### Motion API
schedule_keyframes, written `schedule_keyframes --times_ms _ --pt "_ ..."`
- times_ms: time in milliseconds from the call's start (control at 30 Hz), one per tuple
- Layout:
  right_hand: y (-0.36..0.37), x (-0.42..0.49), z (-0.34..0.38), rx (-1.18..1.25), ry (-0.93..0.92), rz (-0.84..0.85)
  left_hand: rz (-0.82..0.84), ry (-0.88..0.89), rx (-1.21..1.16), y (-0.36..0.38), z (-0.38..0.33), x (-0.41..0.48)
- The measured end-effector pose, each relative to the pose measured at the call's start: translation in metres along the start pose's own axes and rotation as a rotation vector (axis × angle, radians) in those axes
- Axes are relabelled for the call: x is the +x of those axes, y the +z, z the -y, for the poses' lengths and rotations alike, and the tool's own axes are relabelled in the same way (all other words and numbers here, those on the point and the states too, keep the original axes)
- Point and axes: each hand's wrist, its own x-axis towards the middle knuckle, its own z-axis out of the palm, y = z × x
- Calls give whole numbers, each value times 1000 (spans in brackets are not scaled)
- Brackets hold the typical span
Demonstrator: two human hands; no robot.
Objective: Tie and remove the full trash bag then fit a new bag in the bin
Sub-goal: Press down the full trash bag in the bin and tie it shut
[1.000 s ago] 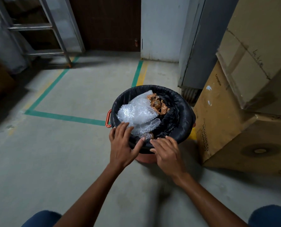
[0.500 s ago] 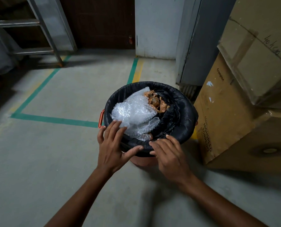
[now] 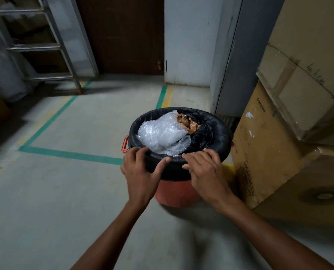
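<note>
Since half a second ago, the left hand [image 3: 140, 172] is no longer lying flat toward the bubble wrap [image 3: 160, 131]. It is curling its fingers over the near rim of the black trash bag [image 3: 216, 133], with the thumb pressing the folded edge from outside. The right hand [image 3: 207, 172] is doing the same just beside it, fingers bent on the rim top and thumb on the outer fold, so both are grasping the bag. Both forearms are reaching forward, wrists slightly raised.

One bag is lining one orange bin [image 3: 174, 193], which is standing on the concrete floor [image 3: 64, 201] and showing one side handle [image 3: 125, 144]. One wad of bubble wrap and one clump of brown tape [image 3: 189, 122] are filling it.

Stacked cardboard boxes [image 3: 259, 143] are crowding the bin's right side. Open floor is lying to the left and near side, crossed by green tape lines [image 3: 70, 154].
</note>
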Motion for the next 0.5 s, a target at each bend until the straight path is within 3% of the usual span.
schedule_keyframes --times_ms 200,400,500 --pt "3 -2 -7 3 18 -72 -149 -498 -297 6 6 -2" --pt "7 11 -12 16 61 -115 -70 -428 -279 21 -6 -22" --pt "13 14 -14 6 60 -132 -59 -624 -362 32 -18 -24"
